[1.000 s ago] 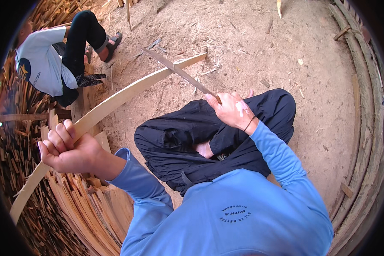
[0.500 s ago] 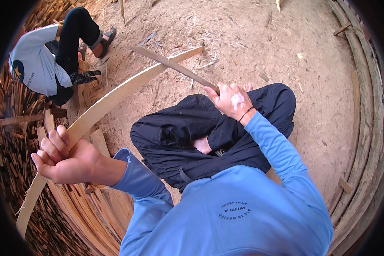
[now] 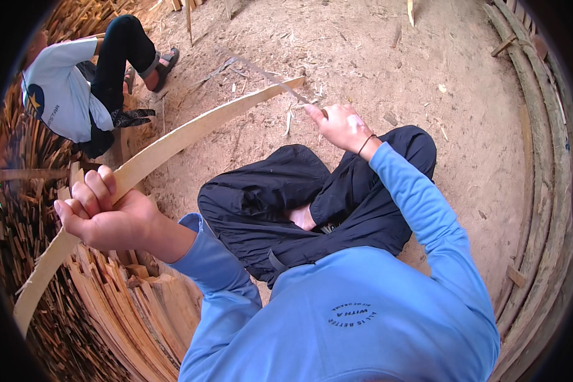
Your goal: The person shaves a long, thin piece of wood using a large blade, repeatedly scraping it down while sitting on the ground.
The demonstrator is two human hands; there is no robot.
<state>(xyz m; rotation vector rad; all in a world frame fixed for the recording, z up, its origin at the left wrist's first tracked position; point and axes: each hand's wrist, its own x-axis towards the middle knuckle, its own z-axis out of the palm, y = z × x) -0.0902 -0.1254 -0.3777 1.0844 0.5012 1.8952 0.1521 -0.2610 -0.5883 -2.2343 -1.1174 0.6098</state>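
The person sits cross-legged in dark trousers (image 3: 261,184) on a sandy floor (image 3: 477,165), and the work in hand appears to be shaving a long, pale wooden strip (image 3: 197,130) with a hand-held blade (image 3: 267,75). The strip runs slantwise from the lower left, through the left hand (image 3: 111,213), to a far end held out in front of the knees; the fisheye view bends it, so I cannot tell how much of the curve is its own. The left fingers are curled tight around the strip, clamping it well back from that far end. The right hand (image 3: 342,126) is closed around the near end of the blade, though its fingertips are hidden beneath, so the exact grip there cannot be told. The blade crosses the strip close to the far tip and shows as a thin line, seen nearly edge-on; whether it is cutting into the wood is too fine to tell. A pale curl of shaving (image 3: 290,119) shows just below the crossing, which suits a stroke along the strip's edge. In my judgement, another stroke would call for laying the blade at a shallow angle on the edge, with the left grip firm and clear of its path, since the far end has no visible support. A stack of cut strips (image 3: 118,305) stands below the left hand, and a co-worker (image 3: 63,95) in a white shirt sits at the upper left.
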